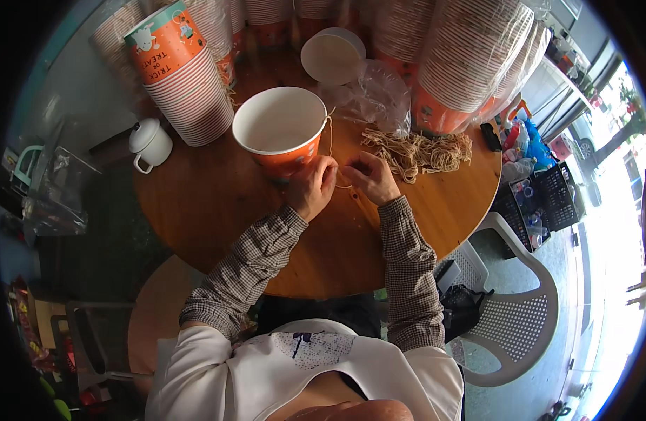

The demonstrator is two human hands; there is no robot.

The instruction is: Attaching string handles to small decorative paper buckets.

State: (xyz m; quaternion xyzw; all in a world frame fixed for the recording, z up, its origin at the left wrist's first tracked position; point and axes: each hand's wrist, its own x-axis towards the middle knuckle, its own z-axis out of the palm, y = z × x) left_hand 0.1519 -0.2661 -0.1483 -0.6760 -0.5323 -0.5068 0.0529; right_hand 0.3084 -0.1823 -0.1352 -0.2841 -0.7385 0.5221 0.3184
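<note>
You are standing the open orange paper bucket upright on the worktop and, by the look of it, you are handling or knotting the thin tan cord that is hanging from its right side. Your left hand is sitting just in front of the bucket's lower right, its fingers closing on the cord; your right hand is hovering near it, farther right of the bucket, thumb and fingers curling inward, though you are leaving too little showing to tell whether they are pinching the cord. Both hands are working close together without clearly touching. The next move is probably calling for a steady left pinch and a light right-hand pull, so that the bucket is not tipping. The bucket itself is flaring toward a wide round mouth, showing a plain white inside, a pale rolled rim and an orange outer wall, and is looking undented. A loose bundle of tan twine is lying right of the bucket, a tall nested bucket stack is leaning to its left, and a white lidded mug is standing farther left of it.
</note>
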